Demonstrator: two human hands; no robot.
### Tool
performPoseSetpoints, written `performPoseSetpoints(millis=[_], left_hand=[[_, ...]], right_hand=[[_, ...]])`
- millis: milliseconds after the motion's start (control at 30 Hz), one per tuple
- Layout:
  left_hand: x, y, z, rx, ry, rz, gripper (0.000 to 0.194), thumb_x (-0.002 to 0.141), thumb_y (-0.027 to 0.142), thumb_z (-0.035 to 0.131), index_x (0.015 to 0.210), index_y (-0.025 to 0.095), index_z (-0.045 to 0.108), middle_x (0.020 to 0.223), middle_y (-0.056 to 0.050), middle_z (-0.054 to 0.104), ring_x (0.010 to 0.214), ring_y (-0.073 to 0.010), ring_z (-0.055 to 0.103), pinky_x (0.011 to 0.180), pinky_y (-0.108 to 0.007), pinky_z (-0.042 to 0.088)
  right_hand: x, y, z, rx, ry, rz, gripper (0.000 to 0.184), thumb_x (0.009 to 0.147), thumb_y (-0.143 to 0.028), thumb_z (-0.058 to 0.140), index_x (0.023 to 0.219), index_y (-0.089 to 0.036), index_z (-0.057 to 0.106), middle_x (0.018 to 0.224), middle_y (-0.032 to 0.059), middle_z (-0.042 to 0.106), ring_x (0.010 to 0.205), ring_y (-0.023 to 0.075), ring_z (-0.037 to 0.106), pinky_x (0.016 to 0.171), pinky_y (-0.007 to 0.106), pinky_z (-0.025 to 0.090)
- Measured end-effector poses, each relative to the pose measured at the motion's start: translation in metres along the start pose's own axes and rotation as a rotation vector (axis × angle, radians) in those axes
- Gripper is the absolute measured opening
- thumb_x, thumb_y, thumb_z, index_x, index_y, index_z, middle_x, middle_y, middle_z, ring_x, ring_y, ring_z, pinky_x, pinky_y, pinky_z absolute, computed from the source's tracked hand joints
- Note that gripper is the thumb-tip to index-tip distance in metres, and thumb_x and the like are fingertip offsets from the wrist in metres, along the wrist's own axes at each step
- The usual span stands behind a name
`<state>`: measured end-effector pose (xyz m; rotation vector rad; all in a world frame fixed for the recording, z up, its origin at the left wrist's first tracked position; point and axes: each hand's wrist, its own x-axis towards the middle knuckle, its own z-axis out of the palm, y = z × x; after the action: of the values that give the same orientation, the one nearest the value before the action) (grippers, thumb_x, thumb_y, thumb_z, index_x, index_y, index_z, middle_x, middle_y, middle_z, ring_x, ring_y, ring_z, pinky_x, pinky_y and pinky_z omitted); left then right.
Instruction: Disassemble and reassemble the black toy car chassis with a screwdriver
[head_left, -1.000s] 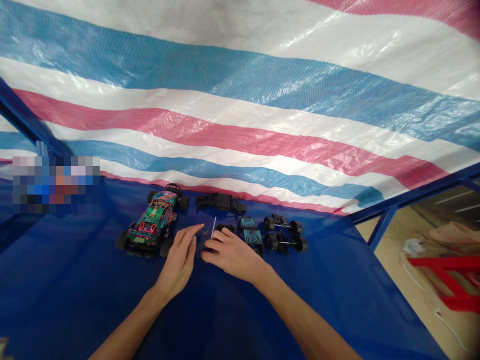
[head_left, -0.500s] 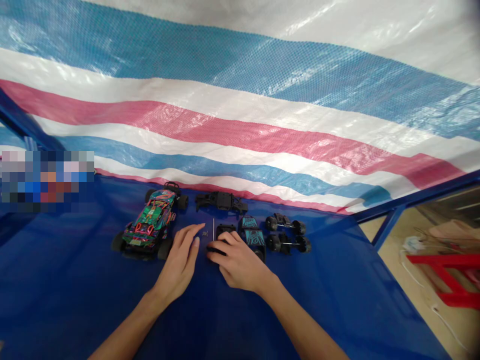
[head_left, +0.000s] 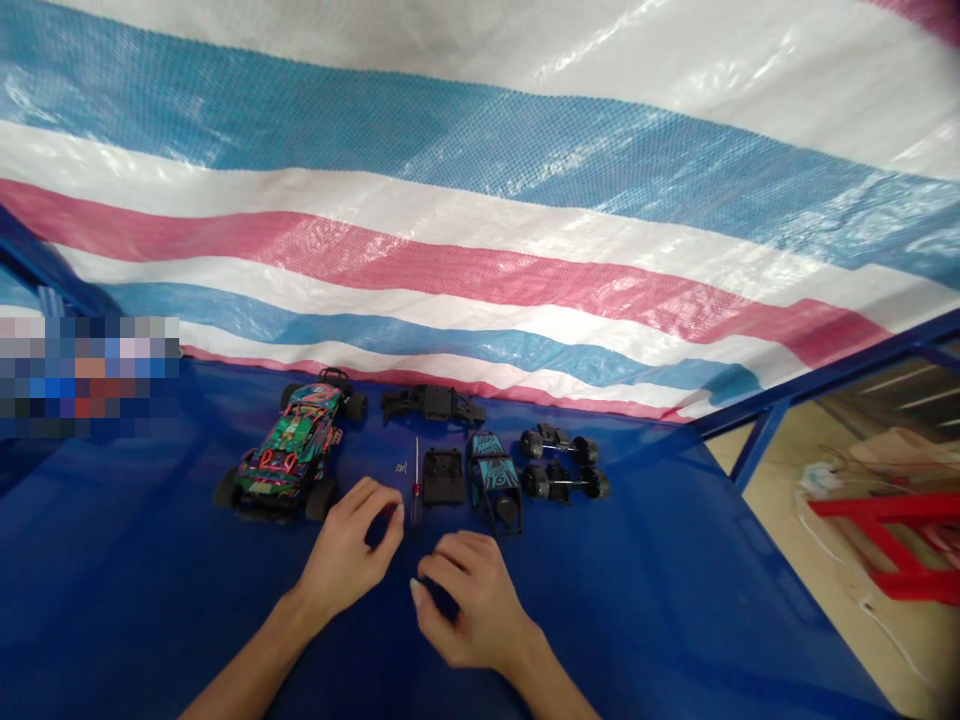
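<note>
My left hand [head_left: 354, 547] hovers over the blue table, fingers loosely curved and thumb apart from the palm, with nothing visible in it. Close to its fingertips lies a screwdriver [head_left: 417, 488] with a red handle. My right hand [head_left: 478, 602] is nearer the front, half curled around empty space. Beyond it are a black square plastic part [head_left: 443, 477] and a teal-and-black toy car body [head_left: 495, 475]. Several tiny screws [head_left: 401, 468] lie left of the screwdriver. A colourful toy car [head_left: 289, 455] with black wheels stands left of my left hand.
A black car chassis [head_left: 433, 403] lies at the back of the table [head_left: 675, 600]. Two wheel axles [head_left: 564, 482] sit to the right. Behind hangs a striped plastic sheet [head_left: 465, 270]. A blue frame post [head_left: 761, 445] and a red stool [head_left: 885, 548] are at the right.
My right hand has come back toward me from the black square part, uncovering it and the screwdriver handle. My left hand's fingers have curled in from a straighter pose.
</note>
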<state>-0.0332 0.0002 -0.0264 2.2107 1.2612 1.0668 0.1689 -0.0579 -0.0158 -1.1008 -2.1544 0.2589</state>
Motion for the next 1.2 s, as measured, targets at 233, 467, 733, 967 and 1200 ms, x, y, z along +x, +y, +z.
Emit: performPoseSetpoints(millis=[233, 467, 733, 967, 1200], left_hand=[[-0.002, -0.003, 0.006, 0.103, -0.189, -0.02, 0.043, 0.104, 0.025, 0.049, 0.061, 0.021, 0.046, 0.055, 0.003, 0.053, 0.051, -0.0116, 0.056, 0.055, -0.026, 0.036], [-0.002, -0.011, 0.014, 0.151, -0.187, 0.017, 0.039, 0.103, 0.024, 0.053, 0.064, 0.02, 0.051, 0.057, 0.004, 0.058, 0.05, -0.0112, 0.057, 0.056, -0.027, 0.034], [0.0, -0.014, 0.01, 0.127, -0.192, 0.039, 0.039, 0.104, 0.027, 0.054, 0.066, 0.02, 0.054, 0.057, 0.004, 0.056, 0.05, -0.0109, 0.054, 0.057, -0.026, 0.033], [0.001, -0.011, 0.009, 0.125, -0.221, 0.013, 0.04, 0.105, 0.029, 0.055, 0.066, 0.019, 0.054, 0.058, 0.003, 0.057, 0.052, -0.0106, 0.053, 0.059, -0.026, 0.033], [0.001, -0.011, 0.009, 0.117, -0.231, -0.019, 0.039, 0.104, 0.028, 0.056, 0.066, 0.02, 0.055, 0.06, 0.003, 0.057, 0.054, -0.0112, 0.051, 0.06, -0.027, 0.032]], right_hand=[[-0.012, 0.008, 0.01, 0.12, -0.131, 0.18, 0.037, 0.097, -0.022, 0.056, 0.062, -0.022, 0.045, 0.058, -0.0051, 0.049, 0.052, 0.0103, 0.046, 0.06, 0.029, 0.031], [-0.004, 0.012, 0.011, 0.219, -0.114, 0.241, 0.037, 0.088, -0.018, 0.068, 0.061, -0.021, 0.043, 0.058, -0.0068, 0.047, 0.052, 0.0079, 0.045, 0.056, 0.025, 0.029], [-0.003, 0.014, 0.007, 0.399, -0.06, 0.31, 0.032, 0.093, -0.022, 0.065, 0.065, -0.022, 0.05, 0.061, -0.0049, 0.052, 0.054, 0.0089, 0.05, 0.055, 0.023, 0.035], [-0.003, 0.016, 0.006, 0.457, -0.026, 0.322, 0.03, 0.095, -0.023, 0.064, 0.067, -0.021, 0.054, 0.062, -0.0043, 0.052, 0.055, 0.0092, 0.048, 0.056, 0.024, 0.034], [-0.004, 0.017, 0.006, 0.462, -0.039, 0.317, 0.034, 0.098, -0.025, 0.063, 0.066, -0.021, 0.053, 0.061, -0.0042, 0.051, 0.056, 0.0095, 0.046, 0.058, 0.026, 0.033]])
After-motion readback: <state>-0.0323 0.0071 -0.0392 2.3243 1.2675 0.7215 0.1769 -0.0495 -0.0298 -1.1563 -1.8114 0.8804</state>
